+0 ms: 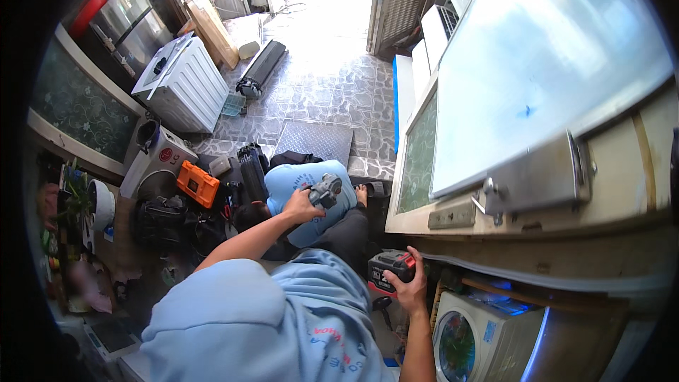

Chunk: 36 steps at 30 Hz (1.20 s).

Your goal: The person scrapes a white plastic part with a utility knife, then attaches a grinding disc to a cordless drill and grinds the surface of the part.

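My left hand (303,206) is out in front of me, its fingers closed round a grey, rounded device (326,191) whose exact kind I cannot make out. Lower and to the right, my right hand (410,286) grips a black and red power-tool battery pack (387,271), with the thumb across its face. Just beyond my left hand a person in a light blue shirt (293,177) crouches, bent low over the floor. The grey device overlaps that person's back in the picture, and I cannot tell whether they touch.
An orange tool case (198,184) and black bags (160,221) lie to the left. A white washing machine (185,85) stands beyond them, near a long dark unit (262,67). At right is a door (453,216) with a metal lock; a front-loading washer (470,339) sits below it.
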{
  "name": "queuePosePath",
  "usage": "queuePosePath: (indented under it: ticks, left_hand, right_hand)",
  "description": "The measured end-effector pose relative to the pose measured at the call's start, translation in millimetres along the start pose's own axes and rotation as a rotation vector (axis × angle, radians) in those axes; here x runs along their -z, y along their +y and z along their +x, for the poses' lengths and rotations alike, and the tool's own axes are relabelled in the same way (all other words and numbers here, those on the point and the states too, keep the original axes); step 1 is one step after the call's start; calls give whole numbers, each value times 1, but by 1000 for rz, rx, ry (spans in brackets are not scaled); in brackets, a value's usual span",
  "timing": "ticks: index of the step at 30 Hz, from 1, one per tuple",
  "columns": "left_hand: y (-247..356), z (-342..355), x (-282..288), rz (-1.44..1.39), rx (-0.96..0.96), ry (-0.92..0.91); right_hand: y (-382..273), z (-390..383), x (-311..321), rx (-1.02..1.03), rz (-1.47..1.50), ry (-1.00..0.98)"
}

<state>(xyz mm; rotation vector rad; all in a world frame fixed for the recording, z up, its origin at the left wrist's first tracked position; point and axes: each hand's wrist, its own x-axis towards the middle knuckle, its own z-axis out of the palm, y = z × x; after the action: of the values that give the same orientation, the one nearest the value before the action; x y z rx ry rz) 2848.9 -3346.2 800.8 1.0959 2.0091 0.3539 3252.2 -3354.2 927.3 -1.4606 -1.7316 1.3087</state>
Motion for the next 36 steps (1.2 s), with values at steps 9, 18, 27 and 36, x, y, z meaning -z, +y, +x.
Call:
queuePosePath:
  ticks: [9,18,27,36]
  left_hand:
    - [171,225,27,163,219,-67]
    - [291,383,37,396,195,-200]
    - [250,408,49,389,365,-218]
    - [131,324,61,229,654,-181]
  right_hand:
    - [-87,162,-7,99,-170,138]
    - [11,274,-4,-25,-293,-25]
    - [-26,265,-16,-7,-568,123]
    - [-40,271,-10,95,-564,116]
